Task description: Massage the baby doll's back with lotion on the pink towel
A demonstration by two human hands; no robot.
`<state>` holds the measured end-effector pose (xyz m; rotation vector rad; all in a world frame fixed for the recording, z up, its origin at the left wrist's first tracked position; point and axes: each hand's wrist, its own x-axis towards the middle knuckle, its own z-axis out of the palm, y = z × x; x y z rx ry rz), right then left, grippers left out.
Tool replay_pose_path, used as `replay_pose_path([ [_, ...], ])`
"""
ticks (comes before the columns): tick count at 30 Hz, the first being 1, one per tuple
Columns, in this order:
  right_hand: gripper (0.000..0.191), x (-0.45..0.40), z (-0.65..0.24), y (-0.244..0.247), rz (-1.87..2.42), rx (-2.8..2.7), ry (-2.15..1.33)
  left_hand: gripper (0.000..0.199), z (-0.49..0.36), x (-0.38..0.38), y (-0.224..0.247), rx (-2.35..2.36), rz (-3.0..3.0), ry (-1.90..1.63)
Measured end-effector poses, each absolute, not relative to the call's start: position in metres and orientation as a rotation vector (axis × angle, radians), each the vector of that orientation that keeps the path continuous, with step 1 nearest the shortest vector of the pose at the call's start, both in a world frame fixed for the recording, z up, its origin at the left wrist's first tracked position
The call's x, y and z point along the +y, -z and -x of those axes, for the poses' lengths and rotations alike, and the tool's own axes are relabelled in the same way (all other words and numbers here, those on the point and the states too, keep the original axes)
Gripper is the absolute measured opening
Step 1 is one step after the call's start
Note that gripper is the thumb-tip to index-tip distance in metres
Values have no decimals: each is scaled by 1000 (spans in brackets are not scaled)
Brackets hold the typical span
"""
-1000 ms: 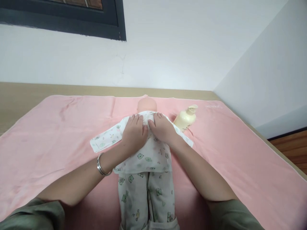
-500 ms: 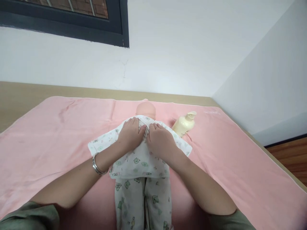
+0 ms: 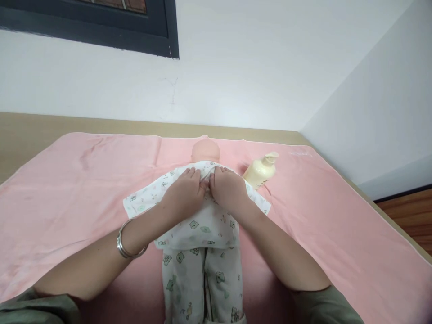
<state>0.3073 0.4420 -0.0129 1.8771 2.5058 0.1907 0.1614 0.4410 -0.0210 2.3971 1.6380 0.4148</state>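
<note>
A doll lies on a pink cloth (image 3: 101, 180), its bald head (image 3: 205, 151) toward the wall. It wears a white printed top (image 3: 199, 231) with sleeves spread to both sides and matching trousers (image 3: 184, 279). My left hand (image 3: 185, 191) rests on the upper part of the top, its fingers bent and pinching the fabric near the middle. Close beside it, my right hand (image 3: 227, 186) also has its fingers bent on the fabric. The fingertips of both hands nearly meet just below the doll's head, and the cloth bunches between them.
A cream pump bottle (image 3: 260, 172) lies tilted on the pink cloth, right of the doll's head. Beyond the cloth runs a wooden edge (image 3: 40, 121) against a white wall (image 3: 236, 67). A dark window frame (image 3: 135, 40) is at the upper left.
Both hands have closed in on the fabric at the middle of the top. My left thumb has moved in toward my right hand, and the cloth near the neck is more wrinkled.
</note>
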Motion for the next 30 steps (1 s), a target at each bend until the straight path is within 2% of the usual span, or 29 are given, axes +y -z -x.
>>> replay_pose_path([
  [3,27,429,-305,10,-1850,2514,-198,54,-155,465,22,1685,-2264,-453],
  [6,29,429,-306,9,-1962,2490,-86,57,-155,474,35,1719,-2293,-527],
  [11,47,454,-313,15,-2110,2523,219,59,-165,449,51,1685,-2527,-619],
  [15,63,463,-313,23,-2133,2489,259,60,-169,435,48,1656,-2560,-601],
  [22,59,425,-298,6,-1929,2495,59,57,-158,464,52,1696,-2400,-593],
  [25,56,421,-297,1,-1921,2505,113,57,-159,470,61,1712,-2339,-752],
  [30,57,447,-305,19,-2141,2592,263,55,-162,467,67,1705,-2219,-921],
])
